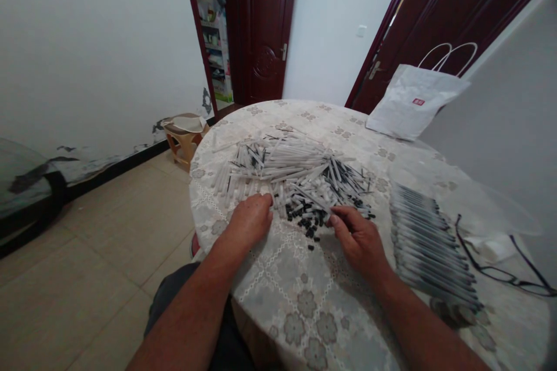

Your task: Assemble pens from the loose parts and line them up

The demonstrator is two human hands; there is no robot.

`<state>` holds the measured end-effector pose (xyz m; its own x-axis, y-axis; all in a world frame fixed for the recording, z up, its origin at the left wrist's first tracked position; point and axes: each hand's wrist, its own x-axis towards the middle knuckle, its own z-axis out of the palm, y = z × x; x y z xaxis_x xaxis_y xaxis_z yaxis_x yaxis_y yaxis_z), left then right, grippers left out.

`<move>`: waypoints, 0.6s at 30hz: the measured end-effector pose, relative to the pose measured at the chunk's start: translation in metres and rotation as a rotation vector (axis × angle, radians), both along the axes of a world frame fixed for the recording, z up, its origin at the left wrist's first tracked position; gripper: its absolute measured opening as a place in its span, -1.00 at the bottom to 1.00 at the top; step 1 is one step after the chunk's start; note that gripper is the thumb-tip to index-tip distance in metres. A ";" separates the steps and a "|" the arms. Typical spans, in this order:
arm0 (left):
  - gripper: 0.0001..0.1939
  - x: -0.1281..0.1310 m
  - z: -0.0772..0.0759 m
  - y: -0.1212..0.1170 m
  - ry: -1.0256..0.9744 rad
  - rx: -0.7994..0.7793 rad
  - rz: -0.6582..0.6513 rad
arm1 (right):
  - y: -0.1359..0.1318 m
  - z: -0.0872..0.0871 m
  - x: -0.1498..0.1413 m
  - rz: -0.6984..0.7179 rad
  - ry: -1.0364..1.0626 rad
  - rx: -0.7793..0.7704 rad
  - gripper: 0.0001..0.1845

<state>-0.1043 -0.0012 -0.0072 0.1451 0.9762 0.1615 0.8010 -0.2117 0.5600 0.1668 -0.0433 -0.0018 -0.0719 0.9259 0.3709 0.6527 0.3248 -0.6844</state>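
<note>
Through the head view I see the right hand [359, 235] pinching a slim whitish plastic tube [311, 198] between thumb and fingers, beside small black cylindrical pieces [308, 224]. The left hand [251, 217] curls at the heap of translucent white tubes [291, 159] — whether its fingers pinch anything, I cannot tell. All lie on the round, floral-clothed counter [261, 284].

A white carrier bag [402, 105] at the back right of the tabletop [265, 287] bears a small red rectangular label [418, 101] on its front, too small and blurred to read. No text, brand or number is legible.
</note>
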 end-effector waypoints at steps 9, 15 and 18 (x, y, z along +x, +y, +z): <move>-0.72 -0.009 0.032 0.002 -0.727 -0.269 -0.031 | -0.004 0.001 -0.002 0.069 -0.007 -0.001 -0.77; -0.69 0.003 0.031 0.006 -1.472 -0.401 0.086 | -0.009 -0.002 -0.009 0.112 -0.044 0.033 -0.77; -0.71 0.007 0.029 0.006 -1.558 -0.435 0.097 | -0.009 -0.002 -0.010 0.116 -0.034 0.050 -0.77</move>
<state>-0.0977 0.0049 0.0217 0.0522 0.9802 -0.1910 -0.5708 0.1863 0.7997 0.1572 -0.0526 -0.0039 -0.1912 0.8908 0.4122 0.6314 0.4331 -0.6432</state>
